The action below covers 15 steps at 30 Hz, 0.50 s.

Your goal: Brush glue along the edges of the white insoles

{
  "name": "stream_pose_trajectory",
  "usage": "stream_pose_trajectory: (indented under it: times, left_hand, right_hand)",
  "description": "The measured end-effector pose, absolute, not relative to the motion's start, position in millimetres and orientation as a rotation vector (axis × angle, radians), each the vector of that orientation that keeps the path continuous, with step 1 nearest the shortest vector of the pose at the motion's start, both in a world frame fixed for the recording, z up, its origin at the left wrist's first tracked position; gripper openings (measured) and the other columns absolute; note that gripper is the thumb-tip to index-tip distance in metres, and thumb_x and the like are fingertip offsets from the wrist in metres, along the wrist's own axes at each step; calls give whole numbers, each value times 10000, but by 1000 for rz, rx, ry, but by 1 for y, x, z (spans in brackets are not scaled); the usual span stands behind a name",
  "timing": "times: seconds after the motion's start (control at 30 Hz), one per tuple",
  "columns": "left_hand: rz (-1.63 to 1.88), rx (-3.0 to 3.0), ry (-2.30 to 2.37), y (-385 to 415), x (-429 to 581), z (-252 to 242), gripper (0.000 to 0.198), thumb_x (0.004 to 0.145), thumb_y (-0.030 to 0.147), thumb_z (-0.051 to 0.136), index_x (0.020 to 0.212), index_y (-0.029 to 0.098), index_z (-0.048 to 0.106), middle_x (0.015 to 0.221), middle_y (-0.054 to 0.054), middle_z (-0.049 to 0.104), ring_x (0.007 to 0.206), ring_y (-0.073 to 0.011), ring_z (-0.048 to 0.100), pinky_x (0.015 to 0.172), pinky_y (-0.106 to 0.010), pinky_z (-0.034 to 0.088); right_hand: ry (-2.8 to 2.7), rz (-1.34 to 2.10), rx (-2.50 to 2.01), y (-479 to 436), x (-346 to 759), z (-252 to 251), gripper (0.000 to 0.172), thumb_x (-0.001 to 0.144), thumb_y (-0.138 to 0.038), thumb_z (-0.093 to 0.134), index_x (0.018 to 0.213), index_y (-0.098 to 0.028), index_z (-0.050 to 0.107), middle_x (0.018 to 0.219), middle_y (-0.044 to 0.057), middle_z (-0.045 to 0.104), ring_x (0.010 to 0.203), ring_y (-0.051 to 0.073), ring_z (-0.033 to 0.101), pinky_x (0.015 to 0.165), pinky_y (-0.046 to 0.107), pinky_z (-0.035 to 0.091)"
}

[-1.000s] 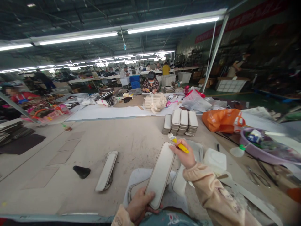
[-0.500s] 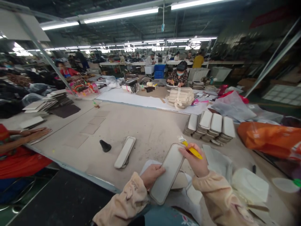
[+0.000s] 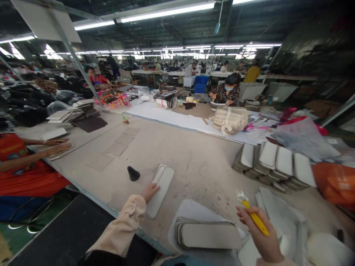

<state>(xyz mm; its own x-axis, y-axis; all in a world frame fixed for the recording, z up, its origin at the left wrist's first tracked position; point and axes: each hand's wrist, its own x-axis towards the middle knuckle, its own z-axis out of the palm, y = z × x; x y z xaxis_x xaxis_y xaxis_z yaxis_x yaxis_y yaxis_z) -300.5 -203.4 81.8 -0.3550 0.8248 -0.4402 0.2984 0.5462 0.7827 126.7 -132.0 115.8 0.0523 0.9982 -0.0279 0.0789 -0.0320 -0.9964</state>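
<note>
Plainly, the left hand (image 3: 149,192) lies with its fingers stretched out on the near end of a pale panel (image 3: 161,188), a long oblong with rounded corners that tops a small pile on the counter (image 3: 194,159). That grip is released: the hand rests on the panel rather than closing round it. The right hand (image 3: 263,236) has its grip clenched on a yellow-handled brush (image 3: 253,217), bristles up and pale at the tip, held above the near right part of the counter, well apart from the panel. The panel looks thin, light and fairly stiff, like covered board, with a matt face that should not slip. It would probably flex if lifted by one end only, so pinching a long edge near the middle, or sliding fingers under a rounded end, seems the safest hold. A black cone (image 3: 133,173) stands just left of the pile. A flat pile (image 3: 208,234) of similar pieces lies on a white sheet right in front of the person, and rows of stacked panels (image 3: 277,164) stand further off on the right, beside an orange bag (image 3: 335,183). A tied bundle (image 3: 229,120) sits beyond them. The left sleeve cuff (image 3: 133,208) bears small stitched marks, too small to read, and no brand or label can be made out.
</note>
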Motion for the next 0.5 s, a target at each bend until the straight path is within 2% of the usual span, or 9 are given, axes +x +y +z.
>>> stream_pose_trajectory:
  times: [0.1, 0.2, 0.3, 0.4, 0.5]
  left_hand:
    - [565, 997, 2054, -186, -332, 64, 294, 771, 408, 476, 832, 176, 644, 848, -77, 698, 923, -278, 628, 825, -359, 477]
    - [358, 1069, 2181, -172, -348, 51, 321, 785, 372, 442, 875, 138, 641, 881, -125, 691, 953, -321, 625, 866, -429, 460]
    - [238, 1172, 2307, -166, -343, 43, 458, 796, 388, 440, 1094, 67, 576, 1120, -219, 626, 1151, -390, 530, 965, -532, 384]
    - [311, 1548, 2270, -179, -305, 37, 615, 814, 479, 458, 1262, 58, 473, 1347, -233, 490, 1307, -354, 401, 1081, -508, 304]
    - [410, 1927, 1903, -207, -240, 31, 641, 815, 528, 495, 1300, 109, 481, 1360, -175, 524, 1290, -291, 453, 1103, -451, 339]
  right_hand:
    - [-1228, 1136, -1368, -146, 139, 106, 406, 624, -447, 801, 843, -207, 557, 850, 41, 704, 715, 209, 691, 615, 270, 600]
    - [-1237, 1149, -1432, -162, 148, 105, 357, 700, -485, 743, 829, -207, 560, 821, 46, 708, 703, 201, 681, 640, 281, 593]
    - [-1255, 1160, -1469, -178, 154, 103, 311, 790, -496, 661, 835, -203, 567, 775, 41, 693, 657, 171, 647, 639, 273, 568]
    - [-1254, 1186, -1476, -194, 159, 96, 297, 849, -496, 591, 875, -200, 576, 728, 29, 660, 622, 157, 605, 592, 265, 530]
    - [-1162, 1192, -1495, -208, 164, 85, 328, 859, -522, 563, 932, -202, 574, 670, 2, 613, 566, 148, 563, 530, 259, 489]
